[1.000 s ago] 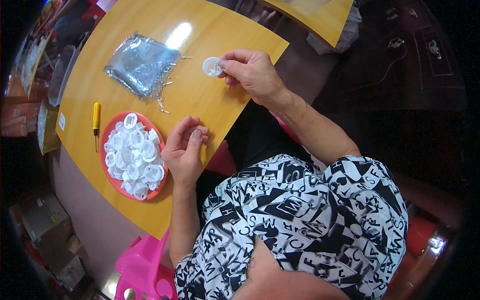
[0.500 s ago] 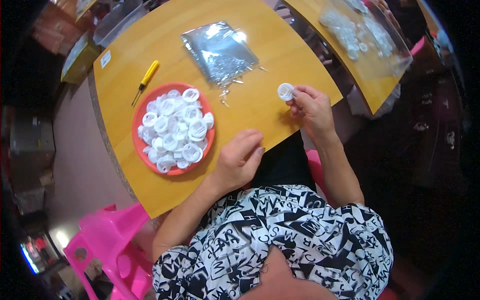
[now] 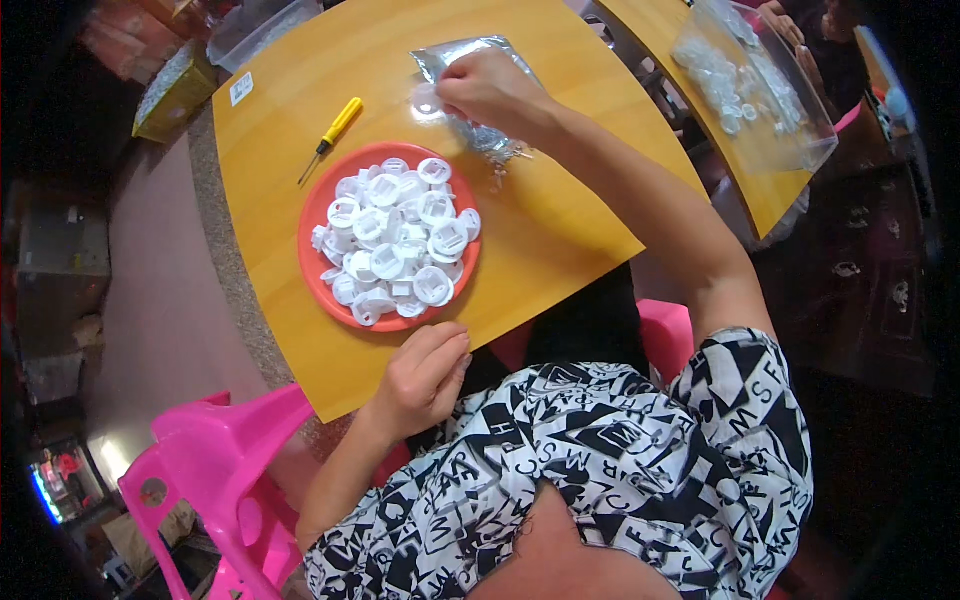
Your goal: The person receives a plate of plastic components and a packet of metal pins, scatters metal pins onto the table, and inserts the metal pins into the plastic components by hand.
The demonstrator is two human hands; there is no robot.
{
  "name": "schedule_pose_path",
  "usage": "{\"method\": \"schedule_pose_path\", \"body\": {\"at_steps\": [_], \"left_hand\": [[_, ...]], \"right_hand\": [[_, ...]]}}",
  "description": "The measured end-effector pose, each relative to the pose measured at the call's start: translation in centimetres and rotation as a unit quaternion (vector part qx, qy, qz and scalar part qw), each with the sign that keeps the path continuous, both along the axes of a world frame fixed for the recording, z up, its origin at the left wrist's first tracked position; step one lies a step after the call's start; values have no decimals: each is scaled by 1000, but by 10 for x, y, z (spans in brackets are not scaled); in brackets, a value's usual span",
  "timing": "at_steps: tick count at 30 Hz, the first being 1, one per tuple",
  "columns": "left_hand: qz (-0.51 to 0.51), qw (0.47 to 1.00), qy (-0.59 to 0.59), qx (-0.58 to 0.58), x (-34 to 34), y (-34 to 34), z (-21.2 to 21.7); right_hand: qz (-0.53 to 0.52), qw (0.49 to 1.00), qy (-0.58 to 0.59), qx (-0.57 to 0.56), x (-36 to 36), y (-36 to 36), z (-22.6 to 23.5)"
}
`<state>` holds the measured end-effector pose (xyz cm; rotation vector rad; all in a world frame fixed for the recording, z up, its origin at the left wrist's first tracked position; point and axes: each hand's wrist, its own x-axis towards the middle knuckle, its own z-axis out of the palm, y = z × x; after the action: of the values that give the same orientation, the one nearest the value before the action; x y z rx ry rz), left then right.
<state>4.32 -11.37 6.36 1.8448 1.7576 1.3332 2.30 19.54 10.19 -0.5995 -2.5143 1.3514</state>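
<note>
My right hand [image 3: 490, 92] reaches across to the far part of the table. A round white plastic piece [image 3: 427, 103] is pinched at its fingertips. Beneath and beside that hand lies a shiny silver bag [image 3: 450, 50], partly covered by it. Small metal parts [image 3: 497, 178] are scattered at the bag's near edge. A red round plate [image 3: 316, 205] holds a heap of similar white plastic pieces [image 3: 388, 262]. Just below the plate, my left hand [image 3: 425, 375] is curled closed at the table's near edge. Whatever its fingers may hold is hidden.
A yellow-handled screwdriver [image 3: 342, 122] lies beyond the plate on the wooden table [image 3: 560, 215]. Another table at the right carries a clear tub [image 3: 800, 150] of white parts. Pink plastic chair [image 3: 215, 440] stands at lower left. Partly visible at far right is another person's hand [image 3: 785, 25].
My right hand has swung left and away from me with the white piece, from the table's right side to over the silver bag. My left hand has drawn back toward me and left.
</note>
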Motion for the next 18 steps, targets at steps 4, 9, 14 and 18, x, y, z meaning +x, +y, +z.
{"method": "schedule_pose_path", "body": {"at_steps": [4,9,14,18], "left_hand": [[64,998,0,-14,-11,-19,-8],[102,995,-3,10,-14,-26,-23],[89,991,-95,-25,-18,-38,-15],[49,990,-128,-17,-16,-33,8]], "right_hand": [[-71,996,-53,-34,-65,2,-10],[-44,988,-111,95,-91,10,-17],[17,978,47,-203,-41,1,2],[38,964,119,-236,16,-12,13]]}}
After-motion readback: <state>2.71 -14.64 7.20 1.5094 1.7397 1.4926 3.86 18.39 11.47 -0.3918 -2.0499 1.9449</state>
